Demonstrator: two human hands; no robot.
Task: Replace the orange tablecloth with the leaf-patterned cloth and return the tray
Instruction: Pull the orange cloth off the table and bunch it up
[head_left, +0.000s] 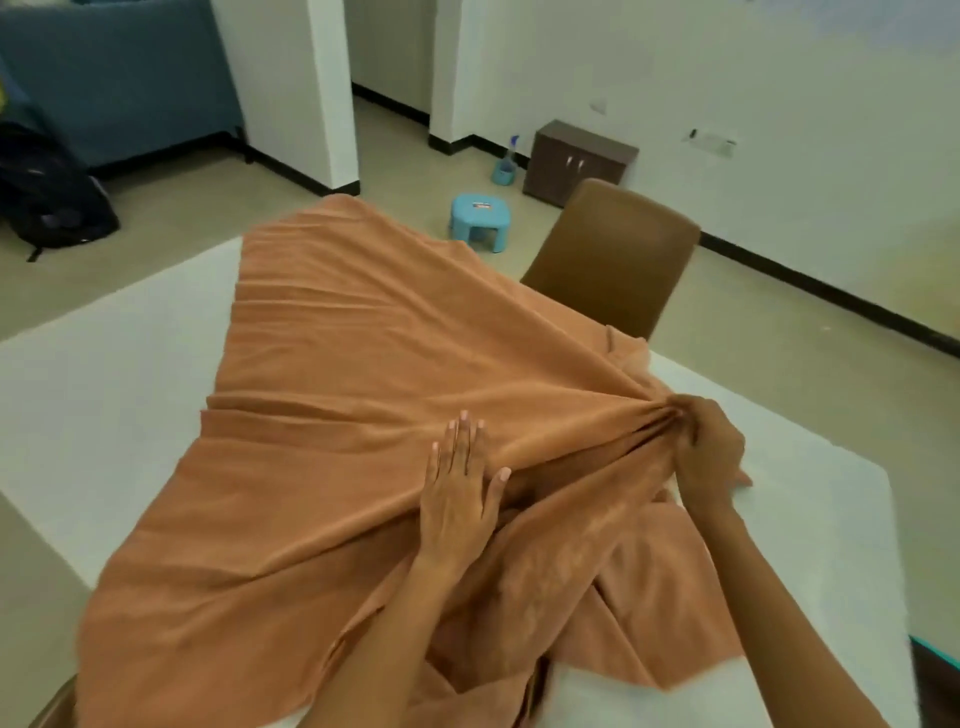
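- My right hand (709, 452) grasps the orange tablecloth (363, 405) bunched at 3 o'clock; left hand (460, 488) lies flat, released, pressing it.
- Cloth half off the white worktop (104, 374); I see no leaf-patterned cloth or tray, so both steps are left.

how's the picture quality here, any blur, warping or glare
Head view: soft throughout, the orange tablecloth lacks fine weave detail; wide-angle bending curves the white table edges and walls; lighting even, only faint shadow under the left hand; no glare; right hand slightly smeared.
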